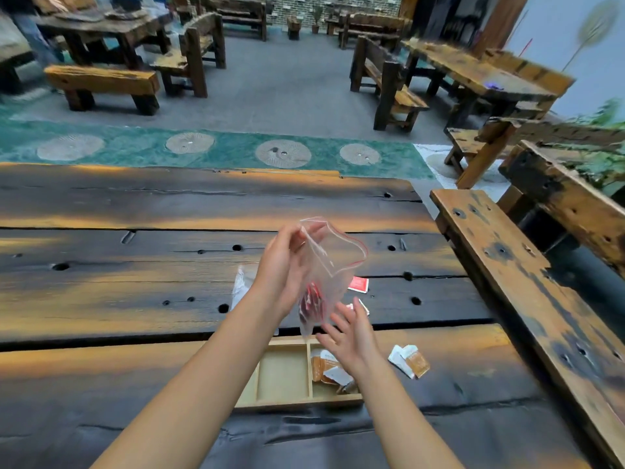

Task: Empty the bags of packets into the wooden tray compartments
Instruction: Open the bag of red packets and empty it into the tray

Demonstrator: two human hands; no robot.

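Note:
My left hand [284, 269] holds a clear zip bag [333, 258] upright by its top edge, mouth open upward, above the table. Red packets [313, 304] lie in the bag's lower part. Just below the bag, my right hand [351, 336] hovers with fingers spread, holding nothing. Under both hands sits the wooden tray [284, 402]; its middle compartment shows bare wood and the right compartment holds orange and white packets [326, 367]. My arms hide the tray's left part.
Two red packets [358, 285] lie on the dark plank table [135, 292] behind the bag. Orange and white packets [410, 361] lie loose right of the tray. Another clear bag [240, 286] sits behind my left wrist. A wooden bench [527, 275] runs along the right.

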